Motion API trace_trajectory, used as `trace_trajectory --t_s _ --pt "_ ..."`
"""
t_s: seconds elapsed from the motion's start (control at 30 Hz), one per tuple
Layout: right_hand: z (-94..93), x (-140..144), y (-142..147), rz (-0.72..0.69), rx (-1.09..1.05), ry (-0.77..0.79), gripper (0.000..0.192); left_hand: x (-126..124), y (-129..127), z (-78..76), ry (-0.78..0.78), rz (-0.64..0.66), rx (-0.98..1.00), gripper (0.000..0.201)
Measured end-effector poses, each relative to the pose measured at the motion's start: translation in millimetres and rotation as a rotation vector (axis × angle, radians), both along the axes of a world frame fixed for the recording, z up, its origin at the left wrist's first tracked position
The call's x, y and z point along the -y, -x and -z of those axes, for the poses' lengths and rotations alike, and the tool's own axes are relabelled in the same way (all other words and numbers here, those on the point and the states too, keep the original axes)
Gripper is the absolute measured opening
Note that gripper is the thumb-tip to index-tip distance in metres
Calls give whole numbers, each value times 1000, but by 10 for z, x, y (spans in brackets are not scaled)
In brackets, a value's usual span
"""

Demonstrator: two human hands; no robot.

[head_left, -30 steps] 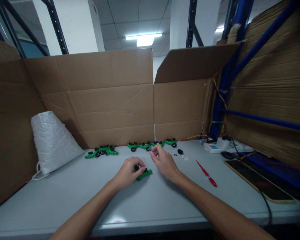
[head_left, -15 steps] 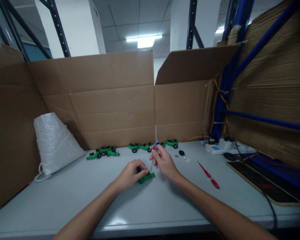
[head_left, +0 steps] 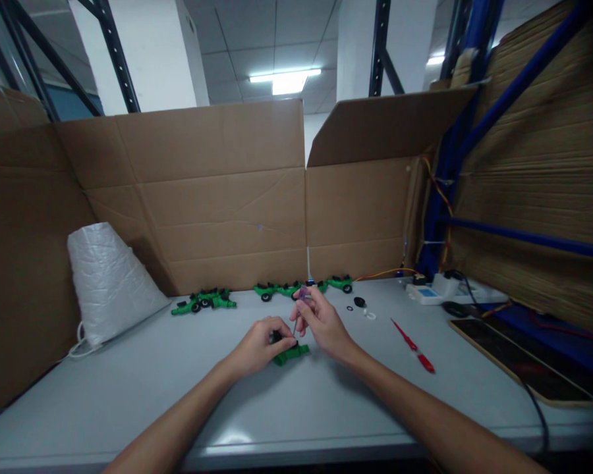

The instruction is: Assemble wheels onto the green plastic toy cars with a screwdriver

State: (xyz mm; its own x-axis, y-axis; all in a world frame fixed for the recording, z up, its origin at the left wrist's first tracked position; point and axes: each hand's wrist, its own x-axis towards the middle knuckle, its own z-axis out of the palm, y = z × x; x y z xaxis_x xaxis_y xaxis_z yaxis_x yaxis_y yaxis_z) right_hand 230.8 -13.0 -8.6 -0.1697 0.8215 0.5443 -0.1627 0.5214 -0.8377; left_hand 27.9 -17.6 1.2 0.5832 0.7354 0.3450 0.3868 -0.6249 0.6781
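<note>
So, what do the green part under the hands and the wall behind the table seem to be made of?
Green part: probably molded plastic, going by its even bright colour and dull sheen. Wall: corrugated cardboard, brown and matte, with fold creases and flaps.

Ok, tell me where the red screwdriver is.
The red screwdriver lies on the grey table in the head view, to the right of the right hand, untouched, near the black mat.

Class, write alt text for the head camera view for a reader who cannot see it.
The left hand steadies a green plastic part on a grey table while the right hand holds a small screwdriver upright over it. More green parts line the cardboard wall behind.
</note>
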Motion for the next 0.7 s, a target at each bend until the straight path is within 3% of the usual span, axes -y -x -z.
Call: trace_trajectory --t_s 0.4,0.7 --pt "-78 57 57 -84 -6 64 37 12 0 -18 -5 17 -7 33" --pt "-32 19 53 -145 28 80 34 -15 5 30 -10 40 12 30"
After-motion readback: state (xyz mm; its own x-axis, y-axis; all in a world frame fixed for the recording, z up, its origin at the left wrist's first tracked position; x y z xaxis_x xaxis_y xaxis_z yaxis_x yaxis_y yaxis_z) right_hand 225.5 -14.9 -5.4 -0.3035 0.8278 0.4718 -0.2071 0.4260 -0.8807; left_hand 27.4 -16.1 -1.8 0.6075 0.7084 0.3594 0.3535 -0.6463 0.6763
